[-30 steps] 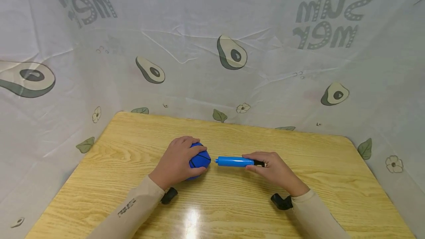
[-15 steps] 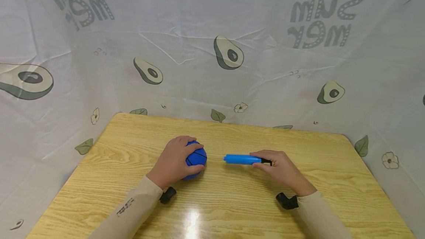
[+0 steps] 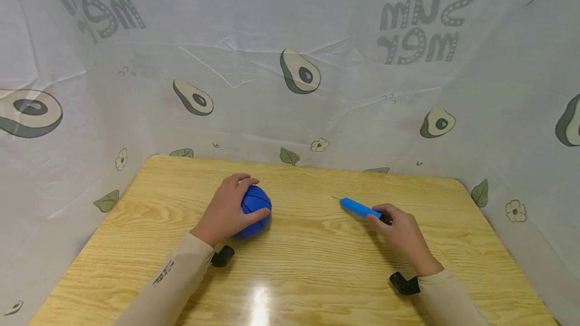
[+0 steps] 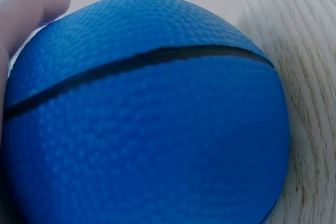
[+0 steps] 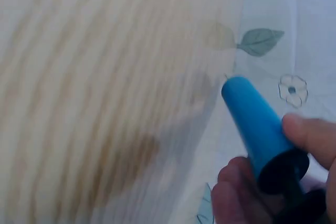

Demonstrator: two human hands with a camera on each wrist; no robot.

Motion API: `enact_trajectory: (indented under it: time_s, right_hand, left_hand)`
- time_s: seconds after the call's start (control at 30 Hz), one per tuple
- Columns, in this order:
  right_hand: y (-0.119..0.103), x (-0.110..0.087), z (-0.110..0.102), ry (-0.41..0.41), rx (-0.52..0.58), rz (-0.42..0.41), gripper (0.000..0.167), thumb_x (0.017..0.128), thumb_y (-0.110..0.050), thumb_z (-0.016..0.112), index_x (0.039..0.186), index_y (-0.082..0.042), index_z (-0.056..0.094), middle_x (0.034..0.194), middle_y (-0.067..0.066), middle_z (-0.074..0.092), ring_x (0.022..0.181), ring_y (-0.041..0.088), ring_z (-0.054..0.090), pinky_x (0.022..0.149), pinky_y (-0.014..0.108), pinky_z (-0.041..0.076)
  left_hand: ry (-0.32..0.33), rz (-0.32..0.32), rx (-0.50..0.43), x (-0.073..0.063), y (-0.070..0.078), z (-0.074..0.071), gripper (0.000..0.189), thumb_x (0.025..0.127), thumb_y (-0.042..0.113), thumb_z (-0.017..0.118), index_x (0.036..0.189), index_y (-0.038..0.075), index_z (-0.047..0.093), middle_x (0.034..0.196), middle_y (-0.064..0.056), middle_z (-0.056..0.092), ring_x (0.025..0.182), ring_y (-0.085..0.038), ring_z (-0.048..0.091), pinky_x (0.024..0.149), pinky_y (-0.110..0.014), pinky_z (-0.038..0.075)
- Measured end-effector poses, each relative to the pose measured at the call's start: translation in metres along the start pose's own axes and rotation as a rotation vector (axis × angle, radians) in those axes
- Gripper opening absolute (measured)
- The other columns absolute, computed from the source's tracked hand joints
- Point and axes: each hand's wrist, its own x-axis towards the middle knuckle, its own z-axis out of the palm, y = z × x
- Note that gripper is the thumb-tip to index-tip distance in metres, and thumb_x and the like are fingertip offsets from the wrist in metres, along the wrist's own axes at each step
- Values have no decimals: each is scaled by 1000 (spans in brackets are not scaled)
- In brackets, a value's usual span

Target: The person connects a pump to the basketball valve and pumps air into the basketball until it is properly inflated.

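A small blue ball (image 3: 257,209) with black seams sits on the wooden table, left of centre. My left hand (image 3: 226,211) holds it from the left, thumb across the near side and fingers over the far side. Up close in the left wrist view, the ball's pebbled skin (image 4: 157,129) fills most of the picture. My right hand (image 3: 405,233) grips a blue ball pump (image 3: 360,208) by its black handle end. A thin needle (image 3: 336,197) sticks out of the pump's tip, pointing up and left, away from the ball. In the right wrist view, thumb and fingers close around the pump's rear end (image 5: 257,129).
The wood-grain table (image 3: 299,265) reaches back to a pale curtain (image 3: 244,24) printed with avocados and leaves. Black camera mounts (image 3: 223,256) sit at both wrists. Wide table surface lies between the two hands.
The pump has moved right, away from the ball, and has turned so its tip points up and left. The ball and left hand have shifted slightly left; the left fingers have spread a little.
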Motion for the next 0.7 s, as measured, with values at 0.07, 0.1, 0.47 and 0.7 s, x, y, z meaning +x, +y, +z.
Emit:
enact_trajectory:
  time_s: [0.07, 0.1, 0.47, 0.7]
  right_hand:
    - [-3, 0, 3, -13, -17, 24, 39, 102, -27, 69, 127, 2, 65, 101, 11, 72, 83, 19, 65, 64, 32, 51]
    - [-5, -1, 5, -27, -26, 39, 38, 101, -26, 69, 125, 3, 65, 99, 11, 72, 81, 19, 65, 63, 32, 50]
    - [-26, 7, 26, -208, -129, 183, 50, 94, -37, 74, 116, 5, 57, 75, 6, 60, 60, 19, 54, 52, 32, 41]
    - [-36, 13, 38, -234, -107, 190, 68, 93, -42, 75, 132, 9, 51, 87, 9, 65, 64, 20, 57, 53, 34, 44]
  left_hand:
    - [22, -12, -14, 0, -1, 1, 67, 89, 55, 74, 141, 16, 57, 146, -13, 49, 135, -38, 46, 103, -61, 48]
    - [31, -16, -19, 0, -2, 1, 64, 89, 52, 73, 140, 15, 57, 144, -13, 50, 134, -38, 46, 103, -62, 48]
    - [40, -45, -42, -4, -7, -5, 56, 94, 45, 71, 139, 15, 58, 143, -12, 52, 132, -37, 48, 101, -62, 49]
    - [37, -57, -72, -7, -5, -5, 61, 95, 45, 71, 143, 11, 56, 149, -15, 49, 138, -40, 46, 106, -63, 46]
